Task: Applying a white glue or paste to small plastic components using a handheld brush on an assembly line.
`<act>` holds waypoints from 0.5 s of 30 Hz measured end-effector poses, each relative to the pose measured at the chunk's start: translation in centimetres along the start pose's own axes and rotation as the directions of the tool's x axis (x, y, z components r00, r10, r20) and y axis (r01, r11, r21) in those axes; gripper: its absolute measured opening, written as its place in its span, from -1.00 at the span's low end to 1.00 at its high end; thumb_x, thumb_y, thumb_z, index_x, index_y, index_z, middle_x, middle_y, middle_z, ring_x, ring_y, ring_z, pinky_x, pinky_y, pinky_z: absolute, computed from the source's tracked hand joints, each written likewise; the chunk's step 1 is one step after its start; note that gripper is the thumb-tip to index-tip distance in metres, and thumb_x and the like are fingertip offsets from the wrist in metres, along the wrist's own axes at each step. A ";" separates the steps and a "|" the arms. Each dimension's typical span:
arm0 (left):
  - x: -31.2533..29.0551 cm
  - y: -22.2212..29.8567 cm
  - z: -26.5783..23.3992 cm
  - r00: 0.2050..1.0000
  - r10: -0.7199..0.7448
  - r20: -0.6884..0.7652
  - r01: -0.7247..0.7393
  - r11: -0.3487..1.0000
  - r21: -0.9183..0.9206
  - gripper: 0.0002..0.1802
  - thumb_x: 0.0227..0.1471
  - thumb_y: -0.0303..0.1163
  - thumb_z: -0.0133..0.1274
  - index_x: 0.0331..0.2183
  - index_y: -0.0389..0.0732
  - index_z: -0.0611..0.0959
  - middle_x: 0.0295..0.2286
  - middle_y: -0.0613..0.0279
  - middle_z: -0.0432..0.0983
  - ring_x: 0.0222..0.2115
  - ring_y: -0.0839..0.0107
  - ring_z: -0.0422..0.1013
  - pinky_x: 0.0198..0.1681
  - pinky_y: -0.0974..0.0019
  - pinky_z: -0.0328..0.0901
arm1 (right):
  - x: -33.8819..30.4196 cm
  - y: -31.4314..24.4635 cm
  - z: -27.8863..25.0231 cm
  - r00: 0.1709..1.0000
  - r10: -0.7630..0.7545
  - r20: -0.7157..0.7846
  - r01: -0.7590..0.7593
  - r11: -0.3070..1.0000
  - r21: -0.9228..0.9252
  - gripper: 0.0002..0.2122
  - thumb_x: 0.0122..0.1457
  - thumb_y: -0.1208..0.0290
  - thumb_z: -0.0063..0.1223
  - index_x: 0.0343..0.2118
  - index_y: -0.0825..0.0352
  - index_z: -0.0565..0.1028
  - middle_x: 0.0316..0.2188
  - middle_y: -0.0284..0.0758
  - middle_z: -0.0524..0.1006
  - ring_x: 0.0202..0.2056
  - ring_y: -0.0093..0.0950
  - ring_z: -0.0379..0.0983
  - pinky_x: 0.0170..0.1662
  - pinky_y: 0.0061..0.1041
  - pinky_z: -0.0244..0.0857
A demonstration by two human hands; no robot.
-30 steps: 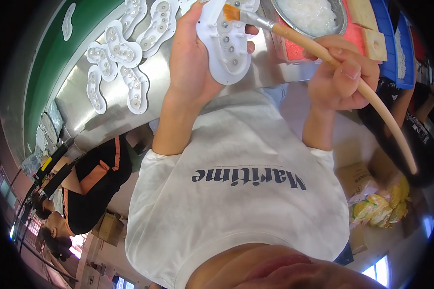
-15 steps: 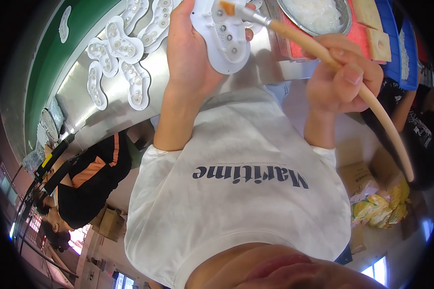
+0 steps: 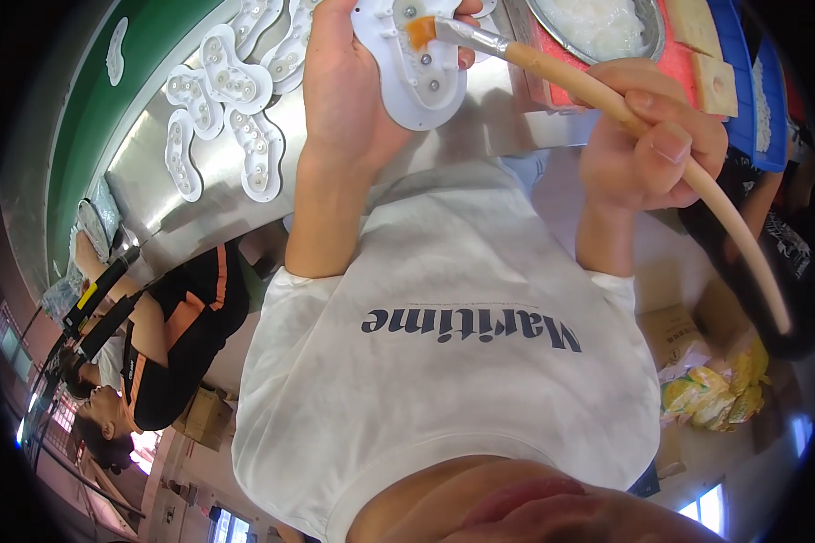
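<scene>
My left hand grips a white plastic shell with a wavy outline and several round metal-centred posts inside. Its upper end runs out of the picture. In my right hand is a long wooden-handled paintbrush, held partway along the handle. The brush's orange bristles touch the inside of the shell, among the posts. To the left, several similar white shells lie in an overlapping group on the metal table, their posts facing up.
A metal bowl of whitish translucent stuff stands on a red surface at the upper right, near pale foam blocks and a blue tray. On the green belt lies one shell. Co-workers are at both sides.
The brush tip has moved down and slightly left inside the shell. My left hand and the shell have shifted slightly up and left. The left co-worker's arm now reaches toward the table.
</scene>
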State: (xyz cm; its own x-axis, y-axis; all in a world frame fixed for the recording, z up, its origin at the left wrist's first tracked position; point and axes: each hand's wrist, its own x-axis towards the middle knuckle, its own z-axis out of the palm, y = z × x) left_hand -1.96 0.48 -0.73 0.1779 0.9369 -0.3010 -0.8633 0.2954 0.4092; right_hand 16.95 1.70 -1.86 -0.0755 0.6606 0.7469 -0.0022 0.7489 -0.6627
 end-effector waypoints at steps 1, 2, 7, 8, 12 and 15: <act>-0.1 0.2 -0.2 0.995 -0.026 0.094 0.033 0.997 -0.074 -0.38 0.19 -0.06 -0.45 -0.04 -0.39 0.41 -0.33 -0.02 0.52 -0.31 0.22 0.47 -0.19 0.19 0.36 | -0.1 0.3 0.1 1.000 0.001 0.002 -0.001 1.000 0.004 -0.75 0.21 0.33 -0.27 -0.39 0.46 0.32 -0.68 0.05 0.44 -0.74 -0.33 0.36 -0.67 -0.47 0.27; 0.0 0.1 -0.2 0.996 -0.024 0.090 0.030 0.997 -0.075 -0.38 0.19 -0.06 -0.45 -0.04 -0.39 0.41 -0.33 -0.02 0.52 -0.31 0.22 0.47 -0.19 0.19 0.36 | -0.2 0.5 0.2 0.999 -0.042 0.001 0.042 0.999 0.020 -0.75 0.20 0.33 -0.27 -0.39 0.46 0.32 -0.68 0.04 0.45 -0.74 -0.33 0.37 -0.68 -0.48 0.26; 0.3 0.1 -0.3 0.996 0.059 -0.071 -0.052 0.994 0.100 -0.41 0.19 -0.07 -0.43 -0.05 -0.38 0.42 -0.34 -0.01 0.53 -0.37 0.25 0.48 -0.27 0.25 0.38 | -0.7 0.1 0.0 0.998 0.044 0.038 -0.047 0.996 0.081 -0.77 0.18 0.36 -0.25 -0.43 0.47 0.33 -0.68 0.01 0.44 -0.74 -0.37 0.36 -0.69 -0.51 0.24; 0.3 0.1 -0.5 0.996 0.060 -0.073 -0.052 0.994 0.099 -0.41 0.19 -0.07 -0.43 -0.05 -0.38 0.42 -0.34 -0.01 0.53 -0.37 0.25 0.48 -0.27 0.25 0.38 | -0.6 -0.2 -0.2 0.992 0.108 0.060 -0.112 0.991 0.070 -0.79 0.17 0.39 -0.23 -0.45 0.47 0.33 -0.68 -0.01 0.44 -0.74 -0.39 0.34 -0.69 -0.51 0.23; 0.1 0.0 0.3 0.986 0.124 -0.111 -0.098 0.973 0.209 -0.42 0.19 -0.06 -0.43 -0.08 -0.33 0.45 -0.37 0.04 0.52 -0.43 0.30 0.47 -0.36 0.29 0.37 | 0.2 -0.7 -0.1 0.962 0.256 0.098 -0.263 0.963 0.065 -0.82 0.16 0.45 -0.21 -0.50 0.47 0.32 -0.69 -0.06 0.43 -0.76 -0.43 0.31 -0.71 -0.55 0.21; 0.2 -0.1 0.9 0.956 0.211 -0.202 -0.143 0.941 0.306 -0.42 0.18 -0.04 -0.43 -0.09 -0.30 0.46 -0.39 0.08 0.52 -0.47 0.32 0.45 -0.41 0.32 0.35 | 0.0 -0.5 0.4 0.924 0.382 0.019 -0.380 0.912 0.155 -0.82 0.17 0.47 -0.23 -0.51 0.47 0.33 -0.70 -0.10 0.43 -0.76 -0.43 0.31 -0.72 -0.56 0.21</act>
State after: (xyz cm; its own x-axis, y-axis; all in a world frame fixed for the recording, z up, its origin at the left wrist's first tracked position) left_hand -1.41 0.76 -0.08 -0.1076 0.9204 -0.3758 -0.6934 0.2013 0.6918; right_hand 16.55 1.28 -1.55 -0.0895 0.8953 0.4364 -0.1284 0.4241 -0.8965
